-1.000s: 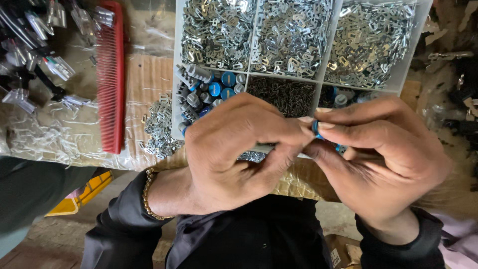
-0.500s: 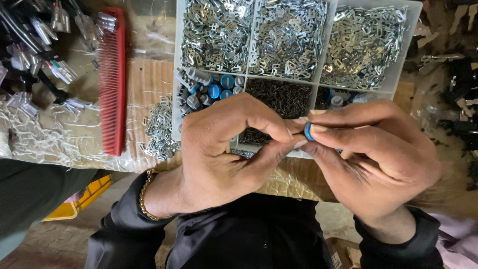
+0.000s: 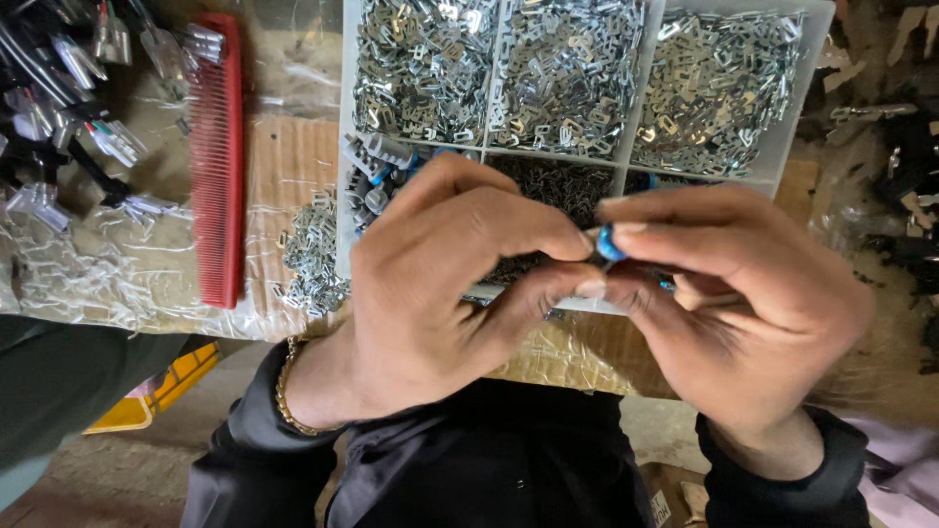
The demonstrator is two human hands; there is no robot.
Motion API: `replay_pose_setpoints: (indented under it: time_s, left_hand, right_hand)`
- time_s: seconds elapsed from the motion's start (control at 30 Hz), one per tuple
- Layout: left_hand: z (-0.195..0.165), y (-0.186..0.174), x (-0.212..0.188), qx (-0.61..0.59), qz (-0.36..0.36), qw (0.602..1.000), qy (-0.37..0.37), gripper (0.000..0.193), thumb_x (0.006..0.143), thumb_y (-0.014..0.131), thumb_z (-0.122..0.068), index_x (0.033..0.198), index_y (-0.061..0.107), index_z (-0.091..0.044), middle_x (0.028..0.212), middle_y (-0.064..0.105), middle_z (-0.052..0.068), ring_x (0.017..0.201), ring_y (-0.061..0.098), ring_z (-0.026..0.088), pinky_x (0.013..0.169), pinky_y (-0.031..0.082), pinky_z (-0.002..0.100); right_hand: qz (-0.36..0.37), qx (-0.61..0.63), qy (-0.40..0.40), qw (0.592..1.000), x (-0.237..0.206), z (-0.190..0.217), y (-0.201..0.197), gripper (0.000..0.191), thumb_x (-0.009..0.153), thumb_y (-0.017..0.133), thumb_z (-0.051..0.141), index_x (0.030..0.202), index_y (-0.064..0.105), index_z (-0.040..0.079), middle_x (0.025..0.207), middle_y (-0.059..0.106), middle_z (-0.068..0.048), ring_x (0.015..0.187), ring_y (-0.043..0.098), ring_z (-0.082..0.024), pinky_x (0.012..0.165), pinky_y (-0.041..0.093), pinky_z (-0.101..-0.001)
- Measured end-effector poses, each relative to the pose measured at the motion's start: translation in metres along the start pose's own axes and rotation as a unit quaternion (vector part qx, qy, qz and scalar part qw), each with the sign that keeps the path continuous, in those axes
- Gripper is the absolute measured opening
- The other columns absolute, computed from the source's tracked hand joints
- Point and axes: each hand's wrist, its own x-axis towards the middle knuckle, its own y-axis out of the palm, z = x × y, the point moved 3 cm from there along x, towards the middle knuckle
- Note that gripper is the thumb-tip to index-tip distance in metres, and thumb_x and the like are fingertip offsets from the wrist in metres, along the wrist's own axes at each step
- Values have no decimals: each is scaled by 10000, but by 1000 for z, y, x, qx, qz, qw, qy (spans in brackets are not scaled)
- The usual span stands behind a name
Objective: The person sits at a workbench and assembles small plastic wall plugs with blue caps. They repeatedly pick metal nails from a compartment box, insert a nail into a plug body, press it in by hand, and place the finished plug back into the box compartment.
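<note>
Both hands are up close to the camera, fingertips meeting right over the front edge of the divided tray (image 3: 344, 147). The left hand (image 3: 440, 293) is curled, thumb and forefinger pinched on a small blue part (image 3: 609, 244), and the right hand (image 3: 743, 303) closes on that same part from the other side, thumb below and forefinger on top. Only a sliver of the part shows between the fingertips: bright blue, rounded, glossy, with its full shape buried under the fingers. A thin pale shaft (image 3: 719, 299) pokes out by the right hand's fingers; what it joins to is hidden. A gold bracelet (image 3: 286, 391) sits on the left wrist, just short of a black sleeve. Behind the hands, the tray's far row holds three compartments heaped with small shiny metal clips (image 3: 567, 68); the near row is mostly blocked by the hands, though grey and blue pieces (image 3: 377, 171) peek out at its left end and dark tiny parts (image 3: 562, 186) show in the middle. Left of the tray lies a loose pile of the same clips (image 3: 311, 249), then a red comb (image 3: 217, 156) lying lengthwise, and beyond it a jumble of clear-and-black items (image 3: 68, 117), too cluttered to make out.
</note>
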Motion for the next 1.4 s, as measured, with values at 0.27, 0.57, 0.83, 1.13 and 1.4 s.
replay_pose_setpoints:
  time_s: [0.27,0.57,0.83,1.13,1.4]
  left_hand:
    - [-1,4,-3,213,47,974,65,255,759,830,-17,1000,752,-37,927,749,57,801,638,275,749,486,397]
    - [4,7,-18,-86,-19,994,-58,184,954,818,-44,1086,695,-6,1035,757,100,923,778,159,775,655,245]
    - [13,11,-32,-110,-16,992,-60,161,957,824,-35,1048,694,-10,1005,763,113,897,788,155,763,661,240]
    - [-5,-4,9,136,20,989,60,215,861,829,-131,1030,725,-51,916,757,19,768,646,205,729,515,337]
    - [1,5,-11,9,20,1000,-15,180,918,833,-25,1058,720,-31,996,764,50,813,661,165,721,540,293]
  right_hand:
    - [-8,26,3,1000,-4,4,-2,347,962,762,-1,1275,610,-17,1271,675,-199,1070,752,-190,885,696,-274]
    - [8,-20,19,1000,-10,2,-4,307,919,767,-64,1186,617,-47,1276,632,-217,1051,743,-219,823,694,-245]
    - [17,-44,-18,999,-12,-7,-8,277,875,801,-46,1106,649,-44,1194,663,-210,920,762,-170,677,620,-194]
    - [-12,6,-27,1000,-2,-5,-3,292,923,774,-34,1187,654,3,1210,688,-184,980,778,-177,786,681,-228]
    - [-11,-73,26,997,-9,-3,-7,319,888,791,-74,1164,635,-47,1237,662,-218,933,756,-187,729,665,-234]
